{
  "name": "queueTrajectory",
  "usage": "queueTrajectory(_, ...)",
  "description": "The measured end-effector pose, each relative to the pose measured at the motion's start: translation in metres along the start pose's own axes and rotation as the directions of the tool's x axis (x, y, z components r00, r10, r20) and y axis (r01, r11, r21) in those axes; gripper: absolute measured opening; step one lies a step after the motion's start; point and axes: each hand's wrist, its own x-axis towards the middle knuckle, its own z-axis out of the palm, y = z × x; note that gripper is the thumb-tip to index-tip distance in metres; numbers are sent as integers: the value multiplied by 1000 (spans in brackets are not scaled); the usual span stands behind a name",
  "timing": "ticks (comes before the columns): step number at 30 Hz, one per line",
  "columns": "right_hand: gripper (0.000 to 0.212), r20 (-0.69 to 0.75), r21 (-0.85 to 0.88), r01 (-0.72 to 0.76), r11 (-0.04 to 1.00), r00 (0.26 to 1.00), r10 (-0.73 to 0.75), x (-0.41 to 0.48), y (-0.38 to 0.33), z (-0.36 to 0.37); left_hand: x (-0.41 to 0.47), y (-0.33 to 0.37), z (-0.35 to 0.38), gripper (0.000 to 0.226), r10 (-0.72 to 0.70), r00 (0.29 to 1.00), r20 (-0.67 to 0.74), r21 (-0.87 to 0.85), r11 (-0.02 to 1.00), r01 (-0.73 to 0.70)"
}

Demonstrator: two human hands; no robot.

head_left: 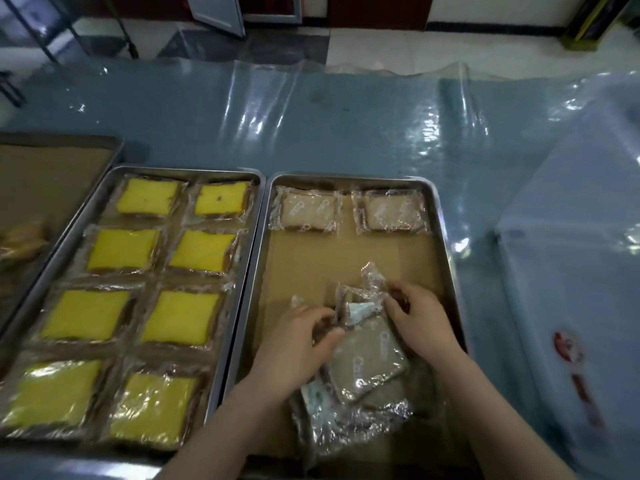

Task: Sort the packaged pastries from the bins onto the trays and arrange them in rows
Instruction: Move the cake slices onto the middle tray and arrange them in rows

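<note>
Packaged pastries point(367, 365) are lying in a loose brown pile at 6 o'clock of the right tray point(353, 175). Only two brown packs point(308, 209) are sitting in a row at 12 o'clock, so most of this tray is waiting. The middle tray point(187, 167) at 9 o'clock is looking full of yellow pastries point(124, 249). Left hand point(301, 341) and right hand point(420, 315) are gripping wrappers atop the pile, fingers point(394, 303) curled narrow.

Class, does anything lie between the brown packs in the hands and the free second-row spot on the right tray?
Nothing visible. The left hand and right hand grip the brown packs; only bare paper lies between them and the first row.
</note>
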Motion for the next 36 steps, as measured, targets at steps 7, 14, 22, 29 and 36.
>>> queueTrajectory(7,58,38,-51,-26,998,999,28,-51,9,9,-26,-3,4,46,-129,980,151,74,990,118)
queueTrajectory(14,36,-38,73,-171,983,984,174,-55,9,-21,-27,-20,-23,24,-193,981,0,-45,980,193)
queueTrajectory(22,37,-354,200,16,980,934,57,-3,-15,-65,28,-14,-73,9,-124,971,-203,-137,986,98)
queueTrajectory(29,41,-373,-56,185,981,908,-193,33,-18,-38,70,-11,-76,9,-34,950,-310,20,999,42)
queueTrajectory(36,34,-270,-137,267,954,917,-295,42,3,-18,97,-27,-72,7,-50,982,-181,77,995,65)
